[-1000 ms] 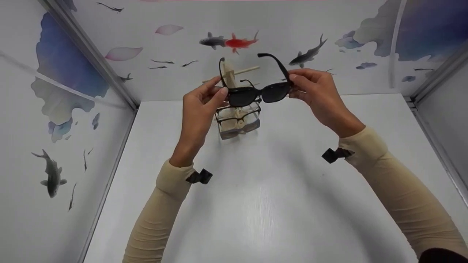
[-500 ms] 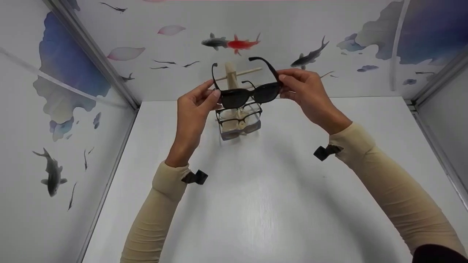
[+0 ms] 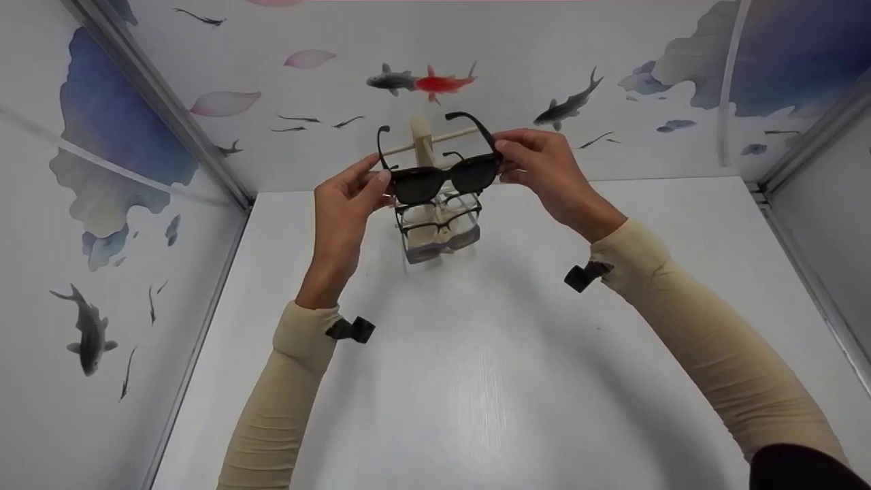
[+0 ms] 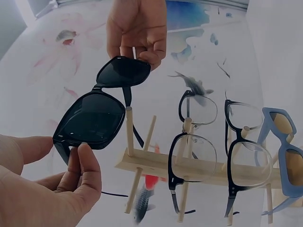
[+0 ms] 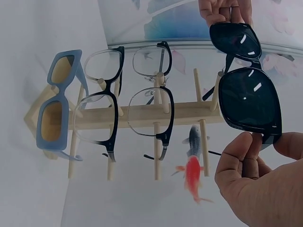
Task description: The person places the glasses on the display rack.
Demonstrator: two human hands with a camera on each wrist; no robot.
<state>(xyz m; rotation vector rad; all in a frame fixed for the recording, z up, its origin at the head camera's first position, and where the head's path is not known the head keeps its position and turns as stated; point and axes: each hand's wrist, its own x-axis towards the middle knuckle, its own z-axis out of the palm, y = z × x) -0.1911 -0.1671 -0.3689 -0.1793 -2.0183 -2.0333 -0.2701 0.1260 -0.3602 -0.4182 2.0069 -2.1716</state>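
Black sunglasses (image 3: 418, 185) with dark lenses and spread temples are held between both hands, close to the top of a wooden glasses rack (image 3: 423, 144). My left hand (image 3: 342, 211) pinches the frame's left end by the hinge, thumb in front. At the opposite end, my right hand (image 3: 544, 170) pinches the other temple near its hinge. In the left wrist view the sunglasses (image 4: 92, 118) are beside the rack's topmost pegs (image 4: 129, 132); whether they touch cannot be told. Two pairs of dark-browed clear glasses (image 4: 193, 158) (image 4: 248, 163) sit on the pegs below.
Lowest on the rack hang blue-framed sunglasses with brown lenses (image 5: 59, 99). The rack stands on a white table (image 3: 476, 374) near the back wall. Walls printed with fish and petals enclose the table at the left (image 3: 41, 204), back and right.
Both hands have carried the black sunglasses leftward and slightly down, bringing them in front of the rack's upper part. The glasses on the lower pegs have stayed put.
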